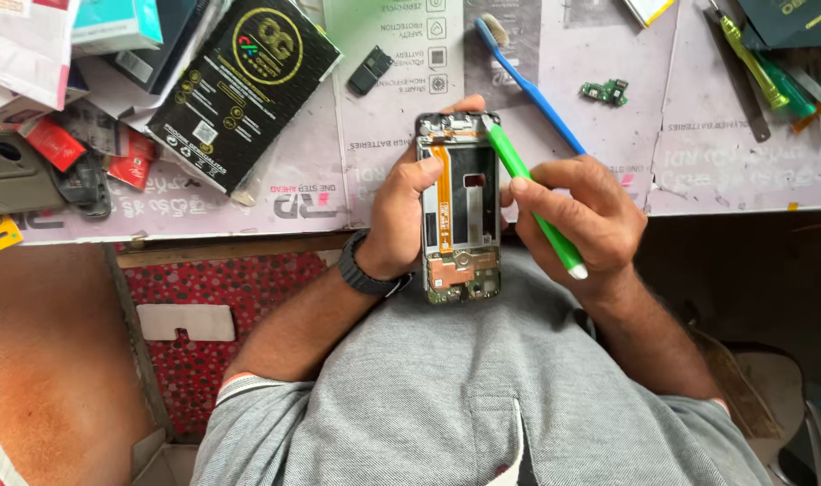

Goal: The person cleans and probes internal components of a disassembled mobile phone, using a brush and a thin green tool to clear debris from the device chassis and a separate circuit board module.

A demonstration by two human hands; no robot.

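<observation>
Workbench (608, 171), covered in printed sheets, carries a black carton (244, 85) at upper left. Opened smartphone (460, 207), internals and orange flex cable exposed, is held above the bench's near edge. Left hand (401, 216) wraps its left side, fingers curled around the frame. Right hand (577, 216) pinches a green pry tool (532, 202), tip touching the phone's upper right corner. Blue toothbrush (527, 85) lies beyond.

Glossy green plastic pry tool (529, 187); opened phone (460, 207) shows matt metal frame and shiny copper-coloured foil
</observation>
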